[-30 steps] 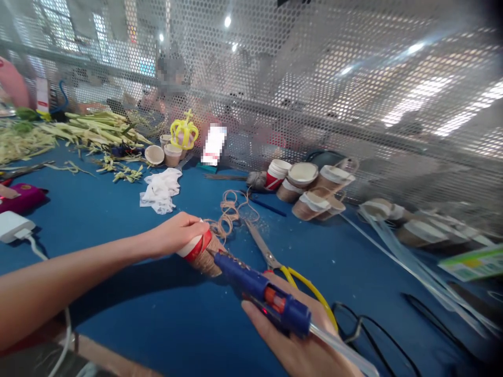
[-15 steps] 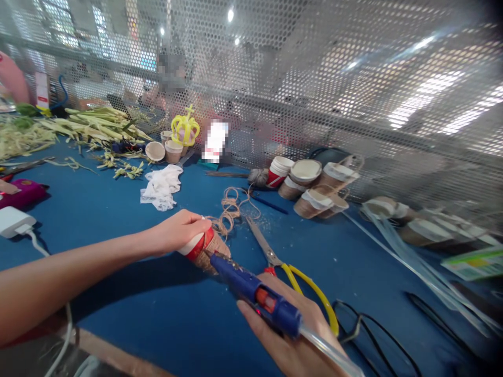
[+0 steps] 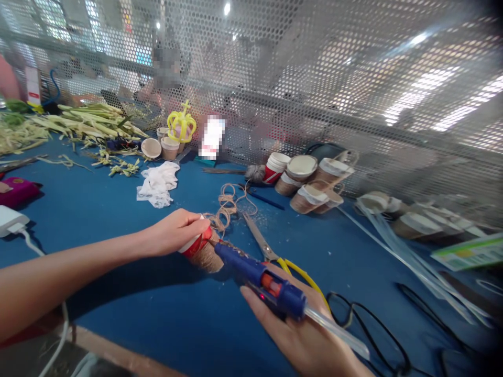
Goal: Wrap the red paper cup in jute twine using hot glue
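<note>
My left hand [image 3: 183, 229] is closed around a red and white paper cup [image 3: 207, 257], tilted on its side and partly wrapped in brown twine. A blue glue gun [image 3: 255, 275] is gripped in my right hand [image 3: 296, 327], its tip at the twine wrap near the red band. From the gun's rear sticks a clear glue stick [image 3: 338, 331]. Loose twine [image 3: 229, 201] curls on the table just beyond the cup. Scissors with yellow handles [image 3: 261, 241] lie open-bladed beside the gun, their handles partly hidden by my right hand.
Twine-wrapped cups [image 3: 309, 198] stand at the back right, near clear glue sticks [image 3: 408, 262]. Crumpled white cloth [image 3: 159, 183], a yellow crown [image 3: 181, 125] and plant stalks [image 3: 94, 123] lie left. A perforated metal screen [image 3: 259, 63] closes the back. Black cable [image 3: 369, 314] runs at right.
The glue gun's tip has moved up and a little right along the cup, towards the red band. The cup has turned slightly in my left hand. The whole view has shifted a little.
</note>
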Motion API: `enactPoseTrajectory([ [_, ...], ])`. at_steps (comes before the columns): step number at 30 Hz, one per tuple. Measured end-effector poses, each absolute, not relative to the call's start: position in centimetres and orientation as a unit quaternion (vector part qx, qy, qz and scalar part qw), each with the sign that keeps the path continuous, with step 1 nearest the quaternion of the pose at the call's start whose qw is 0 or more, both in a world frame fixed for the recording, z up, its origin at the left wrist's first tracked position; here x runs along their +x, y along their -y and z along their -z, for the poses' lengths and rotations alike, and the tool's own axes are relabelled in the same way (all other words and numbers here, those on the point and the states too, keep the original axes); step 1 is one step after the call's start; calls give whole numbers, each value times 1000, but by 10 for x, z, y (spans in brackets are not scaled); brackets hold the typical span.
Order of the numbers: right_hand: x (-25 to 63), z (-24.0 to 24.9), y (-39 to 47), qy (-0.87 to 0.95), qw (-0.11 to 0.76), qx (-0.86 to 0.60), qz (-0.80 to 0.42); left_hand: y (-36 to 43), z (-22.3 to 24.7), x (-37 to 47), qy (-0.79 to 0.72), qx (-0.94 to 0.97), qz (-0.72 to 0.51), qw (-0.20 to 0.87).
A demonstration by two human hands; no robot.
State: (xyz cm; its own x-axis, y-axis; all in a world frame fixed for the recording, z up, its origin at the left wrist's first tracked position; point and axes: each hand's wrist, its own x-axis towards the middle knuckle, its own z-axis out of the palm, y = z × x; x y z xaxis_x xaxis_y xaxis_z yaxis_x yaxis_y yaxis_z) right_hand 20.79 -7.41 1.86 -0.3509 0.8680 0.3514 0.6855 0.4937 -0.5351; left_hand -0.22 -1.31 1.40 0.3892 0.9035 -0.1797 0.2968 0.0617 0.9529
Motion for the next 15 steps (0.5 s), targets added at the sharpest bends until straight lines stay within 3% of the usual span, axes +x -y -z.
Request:
enactPoseTrajectory([
  [15,213,-19,74,824,282,-466,-159,16,-15,-3,-462,682,-267,500],
])
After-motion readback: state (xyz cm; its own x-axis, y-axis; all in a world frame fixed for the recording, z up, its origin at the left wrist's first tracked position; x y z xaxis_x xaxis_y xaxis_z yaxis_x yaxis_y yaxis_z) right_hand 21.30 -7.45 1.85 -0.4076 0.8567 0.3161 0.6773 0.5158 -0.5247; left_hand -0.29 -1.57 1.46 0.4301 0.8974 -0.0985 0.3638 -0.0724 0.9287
